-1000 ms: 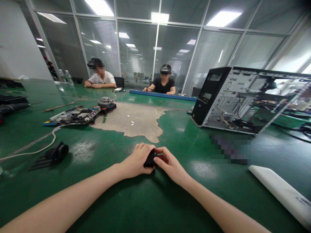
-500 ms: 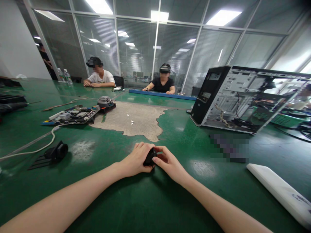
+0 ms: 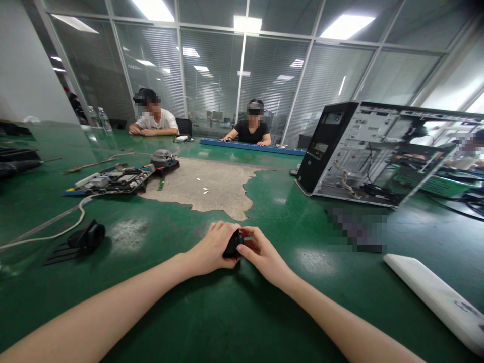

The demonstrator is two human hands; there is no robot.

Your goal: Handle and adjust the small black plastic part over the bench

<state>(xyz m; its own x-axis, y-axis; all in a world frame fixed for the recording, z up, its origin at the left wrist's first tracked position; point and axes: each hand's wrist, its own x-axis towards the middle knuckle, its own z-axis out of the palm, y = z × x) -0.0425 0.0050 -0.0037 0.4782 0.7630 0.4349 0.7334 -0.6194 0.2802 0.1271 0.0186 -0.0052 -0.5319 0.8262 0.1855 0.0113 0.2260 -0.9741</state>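
- Black plastic part: between both hands, over the near middle of the green desk; cannot tell whether it touches the top.
- Left hand, at the part's 9 o'clock: fingers curled round it, gripping.
- Right hand, at its 3 o'clock: thumb and forefinger holding its right edge.
- 9 o'clock, well apart: black pronged piece.
- 10 o'clock: circuit board.
- 2 o'clock: open computer case, black-fronted.
- Between 3 and 4 o'clock: white slab with dark marks.
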